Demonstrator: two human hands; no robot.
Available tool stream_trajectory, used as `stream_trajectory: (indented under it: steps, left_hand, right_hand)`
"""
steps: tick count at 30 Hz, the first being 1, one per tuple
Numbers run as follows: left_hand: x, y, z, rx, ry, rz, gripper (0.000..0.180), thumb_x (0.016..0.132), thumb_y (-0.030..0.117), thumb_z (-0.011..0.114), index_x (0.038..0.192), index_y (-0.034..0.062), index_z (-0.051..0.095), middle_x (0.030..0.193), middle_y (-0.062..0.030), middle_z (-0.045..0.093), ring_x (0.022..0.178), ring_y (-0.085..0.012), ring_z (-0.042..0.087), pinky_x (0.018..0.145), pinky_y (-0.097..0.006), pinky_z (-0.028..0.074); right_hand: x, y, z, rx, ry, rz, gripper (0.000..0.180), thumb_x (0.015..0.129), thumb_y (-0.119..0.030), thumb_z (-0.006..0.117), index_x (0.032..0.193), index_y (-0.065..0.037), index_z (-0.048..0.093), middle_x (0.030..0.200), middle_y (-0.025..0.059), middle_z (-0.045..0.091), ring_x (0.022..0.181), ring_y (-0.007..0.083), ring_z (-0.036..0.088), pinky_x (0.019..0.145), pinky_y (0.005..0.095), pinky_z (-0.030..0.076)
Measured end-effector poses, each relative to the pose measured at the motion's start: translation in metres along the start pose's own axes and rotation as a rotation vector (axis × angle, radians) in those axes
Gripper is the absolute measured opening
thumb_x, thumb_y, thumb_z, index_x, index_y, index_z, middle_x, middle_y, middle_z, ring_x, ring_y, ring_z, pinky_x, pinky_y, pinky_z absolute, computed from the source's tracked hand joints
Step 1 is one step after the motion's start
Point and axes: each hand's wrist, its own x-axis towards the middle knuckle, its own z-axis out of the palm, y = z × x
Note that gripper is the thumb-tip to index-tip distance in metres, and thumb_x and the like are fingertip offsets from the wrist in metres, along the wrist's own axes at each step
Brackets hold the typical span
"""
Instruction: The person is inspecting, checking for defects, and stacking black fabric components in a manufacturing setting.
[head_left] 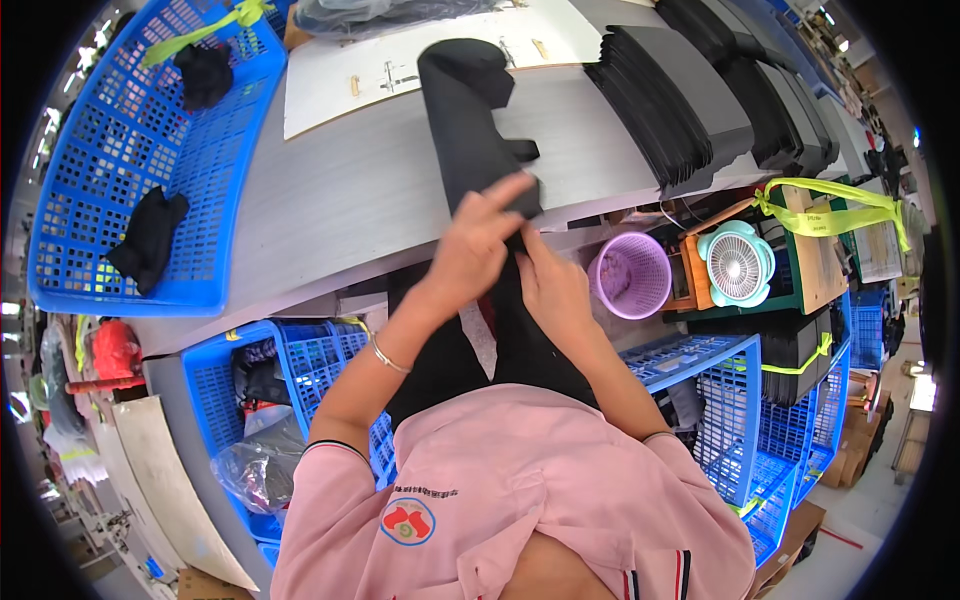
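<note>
A long black sheet piece (465,130) with a rounded far end and notched right side lies on the grey table, its near end at the front edge. My left hand (475,245) is over that near end, index finger stretched out to the right and other fingers partly bent; it is slightly blurred. Just right of and below it, my right hand (555,290) has thumb and fingers closed at the near edge of the black piece. The left hand partly hides that spot.
A white board (330,90) lies behind the black piece. Stacks of black sheets (670,110) stand at the right. A blue basket (190,290) holds black pieces at the left. Below the table's right edge are a purple basket (632,275), a small fan (738,264) and blue crates (725,420).
</note>
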Motion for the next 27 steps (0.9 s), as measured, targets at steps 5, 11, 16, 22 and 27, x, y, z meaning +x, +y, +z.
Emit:
stream_trajectory:
  steps: [5, 11, 16, 22, 27]
  left_hand:
    - [-0.027, 0.041, -0.001, -0.065, -0.162, 0.015, 0.038, 0.07, -0.002, 0.067, 0.109, -0.0011, 0.068, 0.132, -0.011, 0.06, 0.1, -0.0283, 0.058, 0.089, -0.036, 0.048]
    - [-0.054, 0.063, -0.015, -0.041, 0.196, -0.155, 0.073, 0.071, -0.008, 0.067, 0.14, 0.0012, 0.044, 0.144, -0.0196, 0.043, 0.124, -0.0309, 0.048, 0.09, -0.035, 0.048]
    - [-0.044, 0.068, 0.017, -0.003, 0.333, -0.304, 0.078, 0.071, -0.005, 0.068, 0.143, 0.0022, 0.04, 0.148, -0.0198, 0.036, 0.128, -0.0315, 0.043, 0.097, -0.038, 0.044]
    - [-0.027, 0.069, 0.028, -0.236, 0.451, -0.427, 0.067, 0.07, -0.016, 0.057, 0.132, 0.0096, 0.058, 0.132, -0.0116, 0.05, 0.103, -0.0222, 0.056, 0.075, -0.027, 0.05]
    - [-0.026, 0.078, 0.031, -0.265, 0.451, -0.394, 0.069, 0.069, -0.022, 0.053, 0.129, 0.0108, 0.062, 0.123, -0.0076, 0.054, 0.088, -0.0158, 0.058, 0.063, -0.024, 0.047]
  right_hand:
    - [0.025, 0.023, 0.024, 0.64, -0.014, 0.098, 0.022, 0.087, -0.008, 0.06, 0.109, -0.002, 0.059, 0.102, 0.0102, 0.064, 0.092, 0.023, 0.062, 0.074, 0.0355, 0.05]
    - [0.026, 0.018, 0.004, 1.377, 0.068, 0.596, 0.039, 0.093, -0.02, 0.064, 0.128, -0.005, 0.056, 0.119, 0.008, 0.063, 0.103, 0.0177, 0.064, 0.084, 0.032, 0.056]
    - [0.027, 0.0, -0.012, 1.596, 0.07, 0.477, 0.037, 0.092, -0.017, 0.065, 0.125, -0.005, 0.056, 0.116, 0.0086, 0.063, 0.101, 0.0199, 0.065, 0.083, 0.0338, 0.056]
    - [0.024, -0.006, -0.013, 1.695, 0.095, 0.387, 0.038, 0.09, -0.017, 0.068, 0.123, -0.003, 0.057, 0.117, 0.0091, 0.063, 0.101, 0.0203, 0.065, 0.085, 0.0346, 0.057]
    - [0.019, 0.001, -0.004, 1.876, 0.055, 0.486, 0.036, 0.089, -0.017, 0.068, 0.12, -0.004, 0.058, 0.114, 0.0101, 0.064, 0.101, 0.0206, 0.065, 0.085, 0.0341, 0.057]
